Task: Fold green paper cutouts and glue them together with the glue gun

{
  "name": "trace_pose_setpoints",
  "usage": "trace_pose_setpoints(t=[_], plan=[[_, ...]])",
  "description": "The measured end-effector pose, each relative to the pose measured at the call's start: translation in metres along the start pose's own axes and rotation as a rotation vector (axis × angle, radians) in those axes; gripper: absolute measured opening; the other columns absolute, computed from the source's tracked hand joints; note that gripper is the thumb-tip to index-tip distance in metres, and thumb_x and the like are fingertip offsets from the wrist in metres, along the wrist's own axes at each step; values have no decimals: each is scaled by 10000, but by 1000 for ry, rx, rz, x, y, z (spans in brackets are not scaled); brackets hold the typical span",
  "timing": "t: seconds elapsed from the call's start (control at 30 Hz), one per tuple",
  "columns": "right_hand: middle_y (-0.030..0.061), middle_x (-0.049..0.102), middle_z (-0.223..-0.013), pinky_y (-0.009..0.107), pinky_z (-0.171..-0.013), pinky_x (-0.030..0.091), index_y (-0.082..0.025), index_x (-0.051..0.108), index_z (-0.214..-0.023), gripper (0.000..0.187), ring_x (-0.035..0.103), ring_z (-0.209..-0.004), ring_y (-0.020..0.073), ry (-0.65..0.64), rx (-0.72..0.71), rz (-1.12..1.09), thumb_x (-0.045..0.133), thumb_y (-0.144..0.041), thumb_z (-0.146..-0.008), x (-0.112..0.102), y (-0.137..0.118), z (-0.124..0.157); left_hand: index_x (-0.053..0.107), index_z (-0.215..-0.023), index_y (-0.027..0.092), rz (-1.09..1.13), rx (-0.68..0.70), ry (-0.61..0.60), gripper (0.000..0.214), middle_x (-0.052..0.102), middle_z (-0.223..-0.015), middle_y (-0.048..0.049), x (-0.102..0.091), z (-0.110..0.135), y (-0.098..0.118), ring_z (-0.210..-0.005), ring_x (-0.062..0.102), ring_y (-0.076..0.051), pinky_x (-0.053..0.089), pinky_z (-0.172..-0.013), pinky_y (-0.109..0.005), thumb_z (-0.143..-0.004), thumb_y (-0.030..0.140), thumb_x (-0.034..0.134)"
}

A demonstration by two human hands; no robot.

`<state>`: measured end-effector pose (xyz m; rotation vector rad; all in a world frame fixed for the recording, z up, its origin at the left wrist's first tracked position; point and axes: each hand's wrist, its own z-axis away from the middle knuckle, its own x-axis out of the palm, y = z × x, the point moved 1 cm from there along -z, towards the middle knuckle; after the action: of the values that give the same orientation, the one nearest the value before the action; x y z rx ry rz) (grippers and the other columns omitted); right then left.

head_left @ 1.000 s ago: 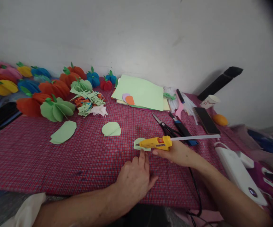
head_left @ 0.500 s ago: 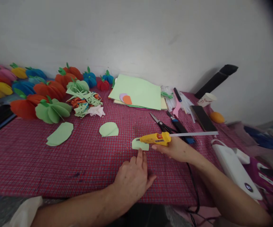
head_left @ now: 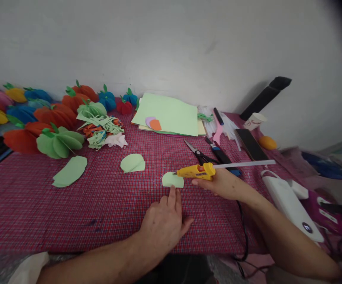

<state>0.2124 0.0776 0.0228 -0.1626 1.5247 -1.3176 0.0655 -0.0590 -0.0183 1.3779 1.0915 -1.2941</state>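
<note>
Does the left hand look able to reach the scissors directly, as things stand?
Probably not directly: the yellow glue gun, held in the right hand, lies between the left hand and the scissors.

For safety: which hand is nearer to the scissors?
Right. The right hand is close, below-right of the scissors in the picture; the left hand is farther, below-left.

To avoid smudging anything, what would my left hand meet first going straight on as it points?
Your left hand would first meet the small round-topped pale green paper piece, whose near edge it seems to touch.
</note>
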Motion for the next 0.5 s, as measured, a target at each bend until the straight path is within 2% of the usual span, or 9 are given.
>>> trace_pose_setpoints(t=[0.13,0.33,0.5], plan=[[13,688,-1039,283,-736,493,-257,597,-1194,393,626,-824,160,-8,14,27,557,-400,-830,-3,1,2,511,-1269,62,-13,3,9,604,513,-1301,-201,1,0,0,-840,634,-249,559,-626,-357,-849,491,445],[3,695,-941,287,-722,488,-242,614,-1161,374,620,-798,165,5,79,79,548,-413,-834,-8,-1,9,506,-1276,65,-26,7,17,589,503,-1315,-191,-1,1,0,-829,634,-242,554,-599,-346,-865,477,416],[8,687,-989,302,-761,484,-243,612,-1171,391,618,-831,179,-25,70,86,539,-428,-835,-12,-4,12,505,-1279,70,-26,0,1,585,509,-1312,-186,-2,1,0,-827,634,-243,548,-604,-345,-859,471,431]])
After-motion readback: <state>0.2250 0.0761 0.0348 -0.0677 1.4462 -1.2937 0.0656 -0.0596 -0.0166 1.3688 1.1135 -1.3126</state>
